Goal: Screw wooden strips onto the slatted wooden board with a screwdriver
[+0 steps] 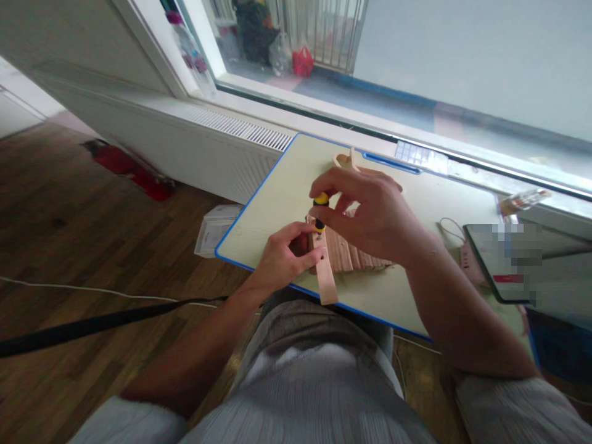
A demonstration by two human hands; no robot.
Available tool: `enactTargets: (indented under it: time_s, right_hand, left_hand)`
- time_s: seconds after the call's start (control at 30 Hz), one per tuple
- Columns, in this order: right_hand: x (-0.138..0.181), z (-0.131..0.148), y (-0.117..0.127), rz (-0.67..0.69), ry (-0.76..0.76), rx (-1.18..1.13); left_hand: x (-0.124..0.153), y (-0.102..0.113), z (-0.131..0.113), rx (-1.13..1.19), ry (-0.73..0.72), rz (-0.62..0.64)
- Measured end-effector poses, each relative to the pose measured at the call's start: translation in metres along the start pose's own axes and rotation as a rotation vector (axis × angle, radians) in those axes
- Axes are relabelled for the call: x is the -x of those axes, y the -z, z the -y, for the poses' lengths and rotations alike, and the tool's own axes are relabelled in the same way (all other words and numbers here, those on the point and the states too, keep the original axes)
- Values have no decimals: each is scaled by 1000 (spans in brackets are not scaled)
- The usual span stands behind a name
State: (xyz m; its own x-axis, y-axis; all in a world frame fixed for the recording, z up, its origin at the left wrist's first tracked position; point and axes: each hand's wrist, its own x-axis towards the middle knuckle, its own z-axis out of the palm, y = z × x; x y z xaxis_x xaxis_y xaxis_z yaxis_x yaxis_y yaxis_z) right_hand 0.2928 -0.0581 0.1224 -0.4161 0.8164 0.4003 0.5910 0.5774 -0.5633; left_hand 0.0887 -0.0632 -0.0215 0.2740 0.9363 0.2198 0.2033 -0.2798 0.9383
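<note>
My right hand point(365, 213) grips a short yellow-and-black screwdriver point(320, 206), held upright with its tip down on a screw in a pale wooden strip point(327, 280). Closed around that strip, my left hand point(287, 254) pinches it close to the screwdriver's tip. The strip lies along the left side of a slatted wooden piece point(356, 256), and its near end sticks out over the table's front edge. Part of the slatted piece is hidden under my right hand. Behind that hand lies a curved wooden part point(343, 161), partly covered.
The pale table point(272, 203) has a blue rim and stands against a window sill and radiator point(222, 142). At right are a tablet-like screen point(502, 265), a pink power strip point(469, 262) and a clear container point(522, 200). A red fire extinguisher point(129, 169) lies on the floor at left.
</note>
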Motion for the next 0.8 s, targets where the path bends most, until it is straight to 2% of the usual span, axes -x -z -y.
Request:
enactTargets:
  time_s: [0.33,0.8]
  right_hand:
    - [3,-2,13,73,49,38]
    - [-1,0,2,6,-27,28]
  left_hand:
    - [0,1,-1,-18,-35,-3]
    - [1,0,-4,-6,4,2]
